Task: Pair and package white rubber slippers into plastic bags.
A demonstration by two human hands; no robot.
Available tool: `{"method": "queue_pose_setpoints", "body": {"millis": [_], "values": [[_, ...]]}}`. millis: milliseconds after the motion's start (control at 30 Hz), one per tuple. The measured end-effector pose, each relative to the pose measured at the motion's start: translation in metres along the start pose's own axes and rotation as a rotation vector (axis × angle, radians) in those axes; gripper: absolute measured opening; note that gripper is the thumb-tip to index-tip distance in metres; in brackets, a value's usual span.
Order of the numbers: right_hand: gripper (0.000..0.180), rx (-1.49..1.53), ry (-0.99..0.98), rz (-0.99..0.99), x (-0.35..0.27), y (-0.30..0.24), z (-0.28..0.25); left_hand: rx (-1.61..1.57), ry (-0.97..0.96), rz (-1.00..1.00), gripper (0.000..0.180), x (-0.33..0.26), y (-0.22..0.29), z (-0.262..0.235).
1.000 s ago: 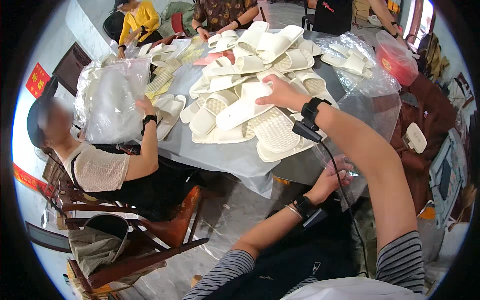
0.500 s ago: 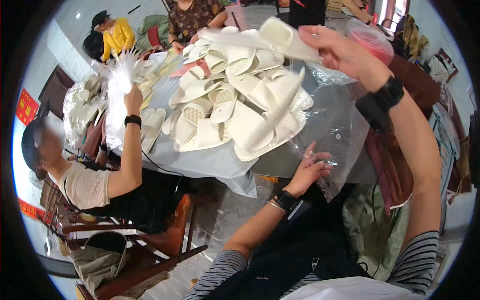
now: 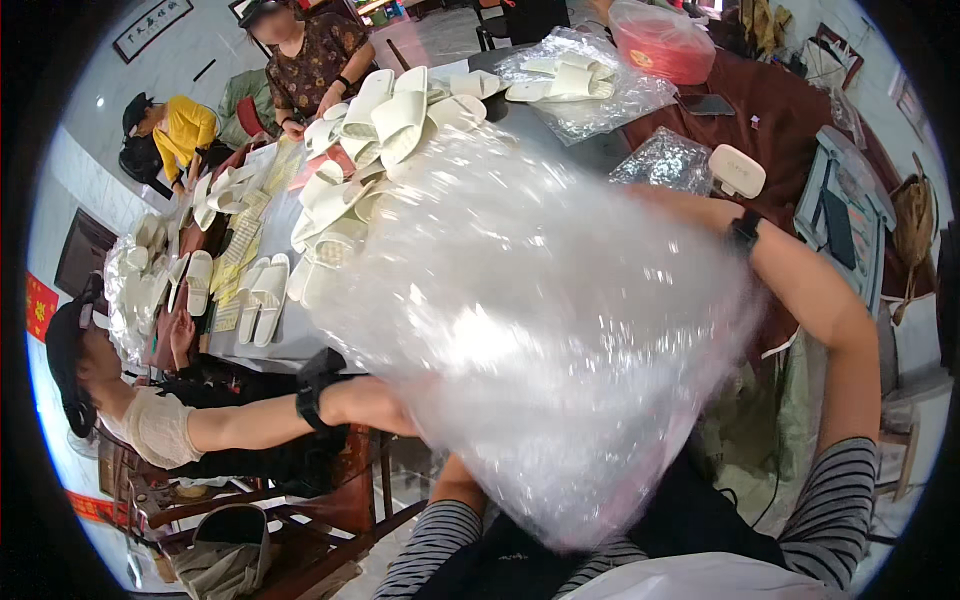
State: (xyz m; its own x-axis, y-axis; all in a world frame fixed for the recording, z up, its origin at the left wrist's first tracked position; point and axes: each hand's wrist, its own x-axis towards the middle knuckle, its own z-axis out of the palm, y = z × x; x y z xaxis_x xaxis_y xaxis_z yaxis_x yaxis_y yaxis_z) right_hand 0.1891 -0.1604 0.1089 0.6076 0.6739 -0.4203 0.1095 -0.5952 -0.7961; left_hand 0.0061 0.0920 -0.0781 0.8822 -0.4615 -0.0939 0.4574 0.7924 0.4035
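A large bundle of clear plastic bags, blurred by motion, fills the middle of the view in front of me. From the left, a co-worker's hand reaches to its edge. My right hand is blurred at the bundle's upper right, its fingers hidden behind the plastic. Only part of my left forearm shows below; that hand is covered by the bundle. Beyond the plastic, cream slippers lie heaped on the table, partly hidden. A pair of slippers rests on a clear bag at the far side.
Another slipper pair lies on the table's left side, near yellow sheets. A red tub in plastic, a dark phone and a cream oval object are at right. A wooden chair stands lower left.
The bag bundle has come from the co-worker at left to in front of me. My right hand has lowered; the slippers it held are no longer seen in it. My left hand became hidden.
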Motion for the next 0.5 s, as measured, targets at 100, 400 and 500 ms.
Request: {"method": "queue_pose_setpoints", "body": {"millis": [100, 400, 500], "values": [[0.097, -0.035, -0.045, 0.166, 0.006, -0.006, 0.013, 0.097, 0.02, -0.057, 0.038, -0.047, 0.0, -0.009], [0.091, 0.113, 0.264, 0.014, -0.003, -0.046, 0.016, 0.316, 0.104, -0.224, 0.041, -0.196, 0.009, -0.014], [0.105, -0.008, 0.192, -0.052, -0.019, -0.052, 0.059, 0.404, 0.099, -0.328, 0.042, -0.233, 0.025, -0.006]]}}
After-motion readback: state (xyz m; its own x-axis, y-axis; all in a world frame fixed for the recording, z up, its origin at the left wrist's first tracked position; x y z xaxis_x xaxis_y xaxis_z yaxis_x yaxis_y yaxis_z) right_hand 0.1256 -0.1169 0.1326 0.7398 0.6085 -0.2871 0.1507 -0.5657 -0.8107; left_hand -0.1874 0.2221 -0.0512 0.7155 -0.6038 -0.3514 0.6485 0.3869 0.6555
